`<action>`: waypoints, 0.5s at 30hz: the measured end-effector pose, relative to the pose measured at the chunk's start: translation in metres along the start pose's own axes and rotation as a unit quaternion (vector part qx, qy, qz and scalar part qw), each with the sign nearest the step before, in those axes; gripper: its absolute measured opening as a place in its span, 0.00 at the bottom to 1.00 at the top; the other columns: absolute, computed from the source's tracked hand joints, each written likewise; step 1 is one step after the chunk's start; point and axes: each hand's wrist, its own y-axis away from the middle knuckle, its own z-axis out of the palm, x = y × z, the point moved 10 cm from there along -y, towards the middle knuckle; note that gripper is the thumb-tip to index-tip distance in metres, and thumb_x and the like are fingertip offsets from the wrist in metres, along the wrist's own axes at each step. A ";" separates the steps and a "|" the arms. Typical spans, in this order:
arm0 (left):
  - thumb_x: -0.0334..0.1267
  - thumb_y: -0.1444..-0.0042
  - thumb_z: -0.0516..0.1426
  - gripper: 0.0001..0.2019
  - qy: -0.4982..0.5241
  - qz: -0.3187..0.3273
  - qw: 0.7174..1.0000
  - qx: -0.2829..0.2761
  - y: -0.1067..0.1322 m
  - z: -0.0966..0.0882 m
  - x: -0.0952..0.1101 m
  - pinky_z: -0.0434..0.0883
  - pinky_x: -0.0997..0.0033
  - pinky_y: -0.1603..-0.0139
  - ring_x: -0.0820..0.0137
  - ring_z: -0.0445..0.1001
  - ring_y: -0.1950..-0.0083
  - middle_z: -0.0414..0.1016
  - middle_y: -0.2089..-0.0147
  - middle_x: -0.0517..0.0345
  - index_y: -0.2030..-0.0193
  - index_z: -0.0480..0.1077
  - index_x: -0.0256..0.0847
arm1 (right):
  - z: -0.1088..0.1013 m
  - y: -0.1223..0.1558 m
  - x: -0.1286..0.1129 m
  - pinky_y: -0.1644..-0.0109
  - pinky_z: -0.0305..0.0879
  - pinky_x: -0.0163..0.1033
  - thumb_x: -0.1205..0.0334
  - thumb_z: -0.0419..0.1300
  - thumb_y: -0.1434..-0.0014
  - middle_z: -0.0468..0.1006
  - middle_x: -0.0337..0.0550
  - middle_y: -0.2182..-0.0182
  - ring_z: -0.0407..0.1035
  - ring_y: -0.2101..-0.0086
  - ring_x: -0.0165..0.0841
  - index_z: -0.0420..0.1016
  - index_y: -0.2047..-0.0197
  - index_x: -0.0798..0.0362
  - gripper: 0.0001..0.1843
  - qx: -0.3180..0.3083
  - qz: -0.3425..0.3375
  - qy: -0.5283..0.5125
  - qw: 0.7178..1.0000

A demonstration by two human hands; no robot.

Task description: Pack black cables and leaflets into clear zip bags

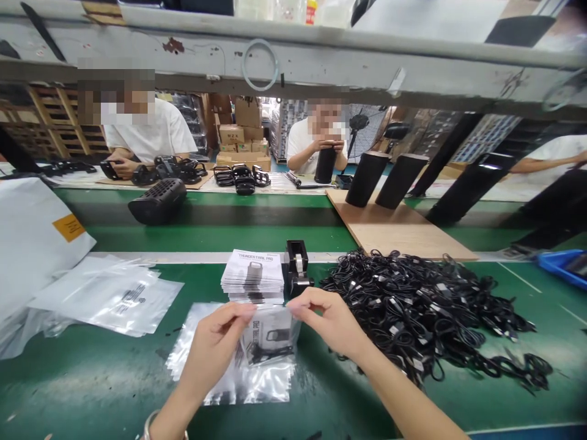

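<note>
basically l hand (213,345) & r hand (332,321) pinch bag (274,330) top; blk item (266,353) inside unclear

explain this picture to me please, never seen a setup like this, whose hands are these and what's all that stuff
There's no machine: these are one person's bare left hand and right hand, seen by a camera worn on their head, looking forward and down. Both hands pinch the top of a clear bag, with a printed leaflet and something black apparently inside. Under it, flat bags lie on the green table. Beyond are a leaflet stack and tape dispenser; rightward, heaped black cables.
</note>
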 end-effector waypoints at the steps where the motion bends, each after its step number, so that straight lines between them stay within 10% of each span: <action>1: 0.43 0.52 0.58 0.09 0.006 -0.011 1.000 -0.006 -0.001 -0.002 -0.003 0.68 0.69 0.61 0.64 0.72 0.61 0.76 0.63 0.56 0.66 0.76 0.44 | -0.001 0.000 -0.006 0.64 0.64 0.36 0.67 0.57 0.46 0.76 0.40 0.72 0.69 0.69 0.31 0.77 0.68 0.52 0.08 0.000 -0.029 0.019 0.999; 7: 0.54 0.46 0.49 0.23 0.163 -0.117 0.978 -0.055 0.002 0.010 -0.015 0.68 0.65 0.57 0.62 0.72 0.55 0.74 0.56 0.50 0.49 0.65 0.43 | -0.001 0.007 -0.019 0.64 0.64 0.35 0.76 0.51 0.49 0.74 0.40 0.68 0.69 0.67 0.30 0.78 0.68 0.48 0.17 -0.005 -0.143 0.099 0.985; 10: 0.52 0.50 0.55 0.17 0.058 -0.122 0.988 -0.080 0.004 0.023 -0.018 0.66 0.71 0.67 0.68 0.70 0.68 0.72 0.69 0.57 0.62 0.70 0.41 | 0.001 0.009 -0.016 0.62 0.65 0.36 0.74 0.51 0.47 0.73 0.40 0.68 0.69 0.65 0.30 0.78 0.69 0.47 0.16 -0.010 -0.156 0.102 0.982; 15: 0.51 0.51 0.55 0.17 -0.001 -0.087 0.995 -0.056 0.009 0.030 -0.022 0.59 0.76 0.74 0.73 0.59 0.76 0.57 0.79 0.65 0.80 0.61 0.40 | -0.046 -0.005 0.034 0.65 0.67 0.39 0.60 0.52 0.44 0.69 0.46 0.57 0.69 0.71 0.30 0.69 0.55 0.51 0.14 0.161 0.040 0.063 0.984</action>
